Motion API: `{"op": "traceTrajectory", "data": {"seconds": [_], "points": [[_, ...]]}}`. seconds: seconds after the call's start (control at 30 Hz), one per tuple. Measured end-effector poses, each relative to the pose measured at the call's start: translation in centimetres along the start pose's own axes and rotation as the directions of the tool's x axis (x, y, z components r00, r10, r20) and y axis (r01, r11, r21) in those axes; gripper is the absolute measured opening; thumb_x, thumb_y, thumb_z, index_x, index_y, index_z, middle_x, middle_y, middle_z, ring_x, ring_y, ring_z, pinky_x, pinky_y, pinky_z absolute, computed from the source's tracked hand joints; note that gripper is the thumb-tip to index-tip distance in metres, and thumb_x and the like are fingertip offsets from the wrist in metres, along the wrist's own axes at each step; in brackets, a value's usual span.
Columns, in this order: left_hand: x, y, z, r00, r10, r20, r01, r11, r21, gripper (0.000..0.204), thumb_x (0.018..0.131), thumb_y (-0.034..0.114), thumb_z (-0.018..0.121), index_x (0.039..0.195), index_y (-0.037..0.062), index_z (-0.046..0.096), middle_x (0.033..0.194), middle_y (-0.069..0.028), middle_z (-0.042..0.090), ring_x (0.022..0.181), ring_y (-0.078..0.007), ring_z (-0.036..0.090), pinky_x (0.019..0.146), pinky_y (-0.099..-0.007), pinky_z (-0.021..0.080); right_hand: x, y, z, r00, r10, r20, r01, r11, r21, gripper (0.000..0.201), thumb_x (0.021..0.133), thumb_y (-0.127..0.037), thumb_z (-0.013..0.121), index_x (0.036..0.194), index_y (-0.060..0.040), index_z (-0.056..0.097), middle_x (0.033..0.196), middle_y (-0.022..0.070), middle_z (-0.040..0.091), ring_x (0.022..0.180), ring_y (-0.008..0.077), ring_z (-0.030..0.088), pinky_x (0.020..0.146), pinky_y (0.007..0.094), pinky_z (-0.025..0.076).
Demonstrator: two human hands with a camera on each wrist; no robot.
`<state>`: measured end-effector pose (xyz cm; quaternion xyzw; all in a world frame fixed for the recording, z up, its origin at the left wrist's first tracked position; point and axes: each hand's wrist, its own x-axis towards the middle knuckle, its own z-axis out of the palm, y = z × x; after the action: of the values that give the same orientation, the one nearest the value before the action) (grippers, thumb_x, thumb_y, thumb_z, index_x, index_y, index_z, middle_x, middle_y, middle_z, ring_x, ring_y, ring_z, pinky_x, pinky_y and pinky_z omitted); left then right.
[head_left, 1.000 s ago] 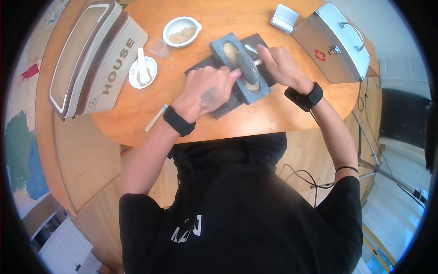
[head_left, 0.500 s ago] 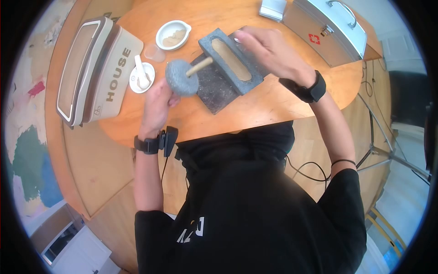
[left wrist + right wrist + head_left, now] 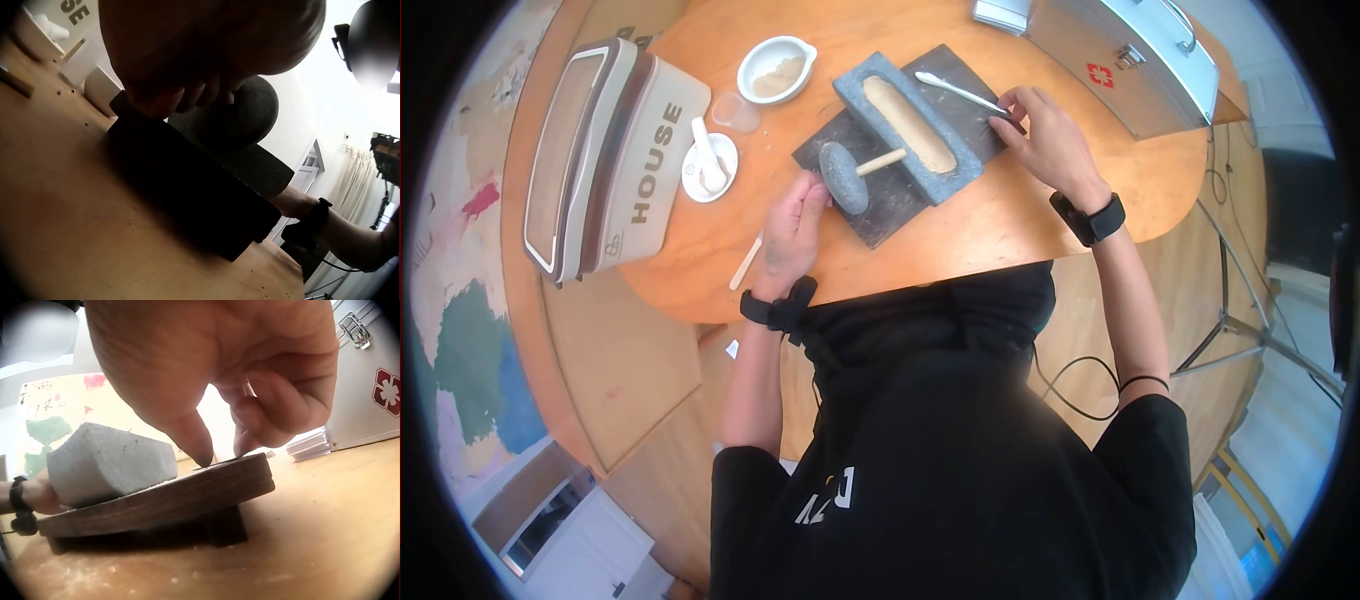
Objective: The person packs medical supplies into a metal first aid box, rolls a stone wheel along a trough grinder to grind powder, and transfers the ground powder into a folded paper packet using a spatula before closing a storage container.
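My left hand (image 3: 793,225) grips the grey stone grinding wheel (image 3: 840,180) from its left side; the wheel stands on edge, its wooden axle (image 3: 882,162) pointing at the trough. The axle's other end is hidden by the hand. In the left wrist view, curled fingers (image 3: 190,97) overlap the wheel. A grey stone trough (image 3: 855,95) with tan powder (image 3: 910,125) along its hollow sits across a dark wooden board (image 3: 880,215). At the board's right corner my right hand (image 3: 1050,140) pinches the handle end of a metal spoon (image 3: 955,88), which lies over the board.
Left of the board are a white bowl (image 3: 778,50) of powder, a clear cup (image 3: 736,112), a small white dish (image 3: 696,188) with a pestle (image 3: 705,150), and a light stick (image 3: 747,262). A case marked HOUSE (image 3: 625,200) and a silver box (image 3: 1135,70) flank them on the table (image 3: 1000,230).
The wheel has come up out of the trough and swung left in the left hand, then back toward the board. My right hand has left the axle and moved right to the spoon.
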<state>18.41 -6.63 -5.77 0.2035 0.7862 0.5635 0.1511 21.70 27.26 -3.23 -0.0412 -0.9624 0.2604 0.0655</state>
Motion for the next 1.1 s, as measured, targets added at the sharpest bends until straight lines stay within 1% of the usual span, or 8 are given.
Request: {"op": "traceTrajectory", "data": {"seconds": [0.3,0.57,0.63,0.7,0.77,0.87,0.97,1.1], "points": [[-0.7,0.0,0.5,1.000,-0.008,-0.005,0.008,1.000,0.026,0.026,0.105,0.021,0.044,0.097,-0.0013,0.054,0.082,-0.0102,0.056,0.078,-0.0196,0.053,0.077,-0.0298,0.044,1.0,0.5,1.2,0.998,-0.010,-0.063,0.010,1.000,0.003,0.015,0.092,-0.019,0.065,0.096,-0.0046,0.063,0.093,0.0110,0.064,0.083,0.0298,0.065,0.071,0.0408,0.052],[-1.4,-1.0,0.1,0.999,0.032,-0.043,-0.025,0.988,0.153,0.022,0.099,0.012,0.047,0.113,-0.0030,0.055,0.103,-0.0192,0.057,0.094,-0.0356,0.055,0.085,-0.0408,0.043,1.2,0.1,0.8,0.998,-0.015,-0.066,0.015,1.000,-0.012,0.014,0.093,-0.017,0.063,0.093,-0.0033,0.063,0.090,0.0125,0.066,0.077,0.0303,0.065,0.068,0.0396,0.051],[-1.6,-0.3,-0.2,1.000,-0.001,-0.024,0.006,0.982,0.187,0.023,0.097,0.010,0.048,0.115,-0.0024,0.055,0.102,-0.0187,0.056,0.095,-0.0357,0.053,0.086,-0.0404,0.043,1.0,-0.5,-0.1,0.989,0.135,-0.061,-0.128,0.987,0.097,0.016,0.093,-0.018,0.062,0.092,-0.0029,0.064,0.084,0.0115,0.068,0.065,0.0270,0.063,0.062,0.0375,0.049],[-1.4,-0.4,-0.3,0.999,-0.032,-0.004,0.032,0.974,0.225,0.025,0.095,0.007,0.050,0.118,-0.0018,0.055,0.101,-0.0182,0.055,0.096,-0.0358,0.051,0.086,-0.0400,0.043,0.7,-1.1,-0.9,0.984,0.135,-0.112,-0.122,0.985,0.120,0.016,0.092,-0.019,0.064,0.091,-0.0029,0.064,0.078,0.0096,0.067,0.058,0.0226,0.059,0.058,0.0351,0.047],[-0.9,-0.9,-0.4,0.992,0.122,-0.017,-0.111,0.947,0.301,0.029,0.091,0.002,0.052,0.119,-0.0015,0.056,0.104,-0.0160,0.053,0.100,-0.0328,0.049,0.085,-0.0377,0.043,0.4,-1.7,-1.7,0.977,0.138,-0.162,-0.115,0.983,0.146,0.016,0.091,-0.019,0.065,0.089,-0.0029,0.064,0.073,0.0076,0.066,0.052,0.0182,0.055,0.053,0.0327,0.045],[0.1,-1.6,-0.4,0.977,0.188,-0.099,-0.160,0.957,0.241,0.029,0.089,-0.003,0.055,0.117,-0.0020,0.057,0.108,-0.0140,0.052,0.104,-0.0289,0.048,0.086,-0.0349,0.043,0.4,-2.4,-2.4,0.955,0.116,-0.274,-0.066,0.980,0.187,0.014,0.086,-0.016,0.069,0.082,-0.0037,0.064,0.064,0.0003,0.060,0.047,0.0069,0.045,0.047,0.0250,0.037],[0.4,-2.1,0.1,0.973,0.126,-0.191,-0.103,0.987,0.127,0.031,0.086,-0.008,0.056,0.117,-0.0022,0.058,0.111,-0.0124,0.051,0.106,-0.0266,0.048,0.089,-0.0324,0.042,1.1,-3.3,-2.5,0.945,0.027,-0.326,0.025,0.988,0.153,0.014,0.085,-0.014,0.070,0.080,-0.0038,0.063,0.064,0.0004,0.060,0.047,0.0070,0.045,0.047,0.0251,0.037],[0.5,-1.8,0.0,0.981,0.030,-0.192,-0.025,0.999,0.024,0.033,0.085,-0.009,0.058,0.117,-0.0015,0.059,0.113,-0.0119,0.052,0.108,-0.0255,0.050,0.093,-0.0317,0.042,2.5,-3.3,-1.3,0.958,0.014,-0.287,0.025,0.991,0.132,0.010,0.084,-0.012,0.071,0.082,-0.0042,0.065,0.063,0.0001,0.060,0.047,0.0074,0.046,0.047,0.0250,0.038]]}}
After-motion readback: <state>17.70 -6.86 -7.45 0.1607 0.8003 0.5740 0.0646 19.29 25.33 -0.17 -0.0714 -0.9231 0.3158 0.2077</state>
